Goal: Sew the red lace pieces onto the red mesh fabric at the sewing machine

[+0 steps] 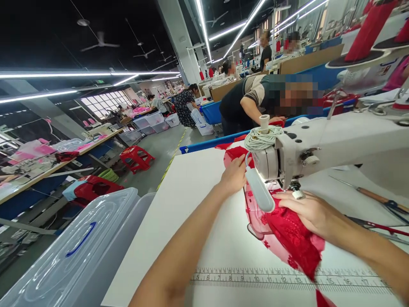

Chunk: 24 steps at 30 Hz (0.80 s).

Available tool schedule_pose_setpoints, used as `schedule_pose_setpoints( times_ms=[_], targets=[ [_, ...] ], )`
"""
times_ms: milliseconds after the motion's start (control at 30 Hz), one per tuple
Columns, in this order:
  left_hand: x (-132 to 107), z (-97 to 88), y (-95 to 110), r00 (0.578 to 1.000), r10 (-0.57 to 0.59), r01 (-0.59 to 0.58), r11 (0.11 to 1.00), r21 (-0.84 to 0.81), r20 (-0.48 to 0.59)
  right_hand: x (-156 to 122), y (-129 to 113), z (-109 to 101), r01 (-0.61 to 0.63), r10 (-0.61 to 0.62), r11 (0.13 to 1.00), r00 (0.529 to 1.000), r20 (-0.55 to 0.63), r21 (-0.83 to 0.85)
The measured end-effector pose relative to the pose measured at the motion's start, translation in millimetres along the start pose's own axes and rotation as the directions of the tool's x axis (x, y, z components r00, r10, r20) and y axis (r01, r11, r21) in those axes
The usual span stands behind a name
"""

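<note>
Right hand [315,212] on red fabric [289,232], lacy, sheer in parts, bunched

White table [191,192], far-left corner in view. Ruler scale [243,278] runs along near edge. Bunched red lace fabric [292,228] sits mid-table, tip over the scale; red cloth also reaches far edge. Sewing machine [335,138] on right half. Wood-handled tool [372,194] and red-trimmed tool [377,224] toward right edge.

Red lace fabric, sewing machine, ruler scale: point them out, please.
Red lace fabric [289,233], head view: darker bunched part.
Sewing machine [341,138], head view: side of its arm.
Ruler scale [275,279], head view: middle.
</note>
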<state>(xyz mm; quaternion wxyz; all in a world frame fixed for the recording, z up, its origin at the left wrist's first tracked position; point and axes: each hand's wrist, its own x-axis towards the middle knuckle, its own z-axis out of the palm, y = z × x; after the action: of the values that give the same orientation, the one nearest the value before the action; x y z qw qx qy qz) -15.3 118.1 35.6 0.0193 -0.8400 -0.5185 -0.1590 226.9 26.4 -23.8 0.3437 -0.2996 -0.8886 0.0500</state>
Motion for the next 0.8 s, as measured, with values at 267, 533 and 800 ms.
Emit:
schedule_pose_setpoints(
  times_ms=[267, 533, 800],
  targets=[
    [-35, 4.3, 12, 0.997, -0.043, 0.044, 0.999, 0.017, -0.065, 6, -6, -17, -0.071, 0.064, 0.992, 0.995, -0.071, -0.106],
    [-140, -8.0, 86, 0.805, 0.588, -0.578, 0.808, 0.117, -0.084, 9, -19, -21, 0.005, -0.006, 1.000, 0.998, -0.063, -0.004],
    [-141, -28.0, 81, 0.799, 0.598, -0.601, 0.790, 0.121, 0.067, 3, -32, -25, -0.028, 0.025, 0.999, 0.985, 0.168, 0.017]
  ],
)
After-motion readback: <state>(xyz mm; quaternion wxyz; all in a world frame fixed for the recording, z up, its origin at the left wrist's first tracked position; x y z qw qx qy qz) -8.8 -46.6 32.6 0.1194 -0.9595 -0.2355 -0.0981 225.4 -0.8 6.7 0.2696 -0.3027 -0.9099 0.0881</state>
